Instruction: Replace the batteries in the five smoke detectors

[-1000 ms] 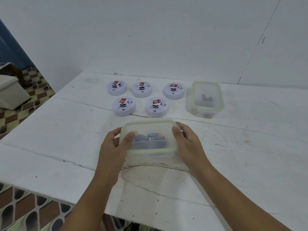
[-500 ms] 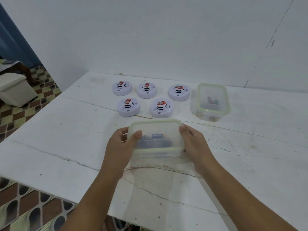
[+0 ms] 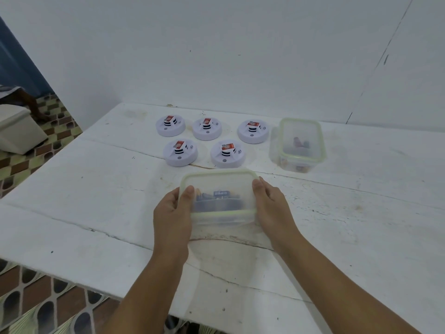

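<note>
Several white round smoke detectors, each with a red label, lie in two rows on the white table: three at the back [image 3: 206, 128] and two in front [image 3: 227, 154]. Nearer to me stands a clear lidded plastic box [image 3: 220, 186] with dark blue batteries inside. My left hand [image 3: 172, 214] grips its left side, thumb on the lid. My right hand [image 3: 271, 203] holds its right side. A second clear lidded box [image 3: 301, 131] with a few small items stands to the right of the detectors.
The white table [image 3: 96, 213] has cracks across its top, and its near edge runs in front of me. A white wall rises behind it. At the left, on the patterned tiled floor, stands a white bin [image 3: 16, 131].
Both hands stay on the battery box in the same grip. The view has shifted slightly, so everything sits a little further right in the frame.
</note>
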